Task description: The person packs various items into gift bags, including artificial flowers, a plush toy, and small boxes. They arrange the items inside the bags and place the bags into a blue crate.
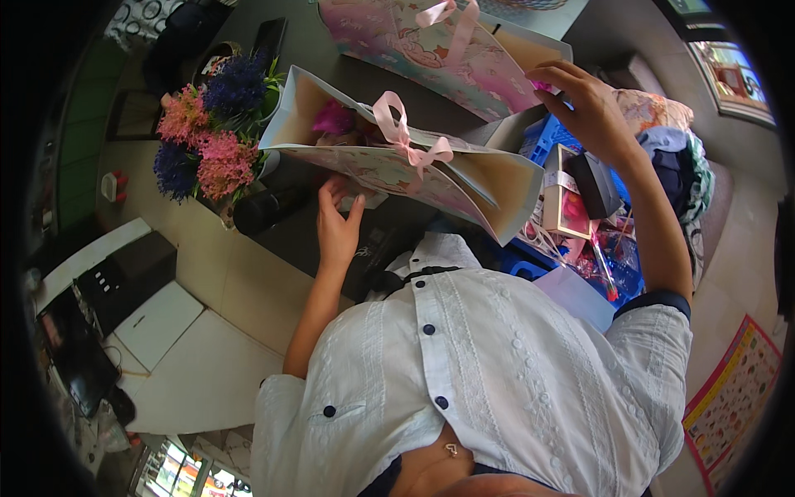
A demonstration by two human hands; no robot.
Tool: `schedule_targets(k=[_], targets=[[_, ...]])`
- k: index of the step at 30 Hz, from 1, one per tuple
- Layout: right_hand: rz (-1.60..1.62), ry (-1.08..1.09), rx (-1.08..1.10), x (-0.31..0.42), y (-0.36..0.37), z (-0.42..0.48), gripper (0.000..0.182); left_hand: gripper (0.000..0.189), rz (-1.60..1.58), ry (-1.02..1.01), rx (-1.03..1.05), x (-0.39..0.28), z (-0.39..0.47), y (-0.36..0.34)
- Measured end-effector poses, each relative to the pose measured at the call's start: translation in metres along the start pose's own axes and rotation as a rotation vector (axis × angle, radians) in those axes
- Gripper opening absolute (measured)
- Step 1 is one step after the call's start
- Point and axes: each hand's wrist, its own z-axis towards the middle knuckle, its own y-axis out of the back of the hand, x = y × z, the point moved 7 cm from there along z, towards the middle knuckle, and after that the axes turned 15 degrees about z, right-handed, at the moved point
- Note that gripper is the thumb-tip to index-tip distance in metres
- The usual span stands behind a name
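A pastel paper gift bag [397, 171] with a pink ribbon bow stands open before me. A magenta flower [334, 118] shows inside it, with a pale card or sheet at its other end. My left hand [338, 217] is at the near side of this bag, its fingertips partly hidden beside a small clear or pale item. A second gift bag [422, 56] of like pattern stands beyond. My right hand [574, 102] is at that bag's right corner, fingers bent near a small magenta thing [541, 85]; whether it grips this is unclear.
Pink and blue artificial flowers [227, 164] stand left, beside a black cylindrical object [264, 208]. A phone [271, 40] lies farther back on the dark table. At right are a blue plastic basket [549, 133], a windowed flower box [568, 199], a black box [594, 185] and piled clothes [674, 161].
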Motion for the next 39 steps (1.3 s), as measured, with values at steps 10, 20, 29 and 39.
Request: schedule_targets(k=[10, 20, 29, 39], targets=[[0.19, 0.104, 0.288, 0.042, -0.076, 0.004, 0.043, 0.034, -0.345, 0.222, 0.134, 0.017, 0.018, -0.027], [0.444, -0.067, 0.404, 0.027, -0.102, 0.013, 0.02, 0.012, -0.932, 0.519, 0.365, -0.013, -0.004, -0.021], [0.328, -0.484, 0.664, -0.038, -0.169, 0.018, 0.036, 0.024, -1.062, 0.517, 0.713, -0.047, -0.022, 0.008], [1.191, -0.817, 0.423, -0.031, -0.161, 0.027, 0.048, 0.041, -1.1, 0.024, 0.505, -0.128, 0.009, 0.068]])
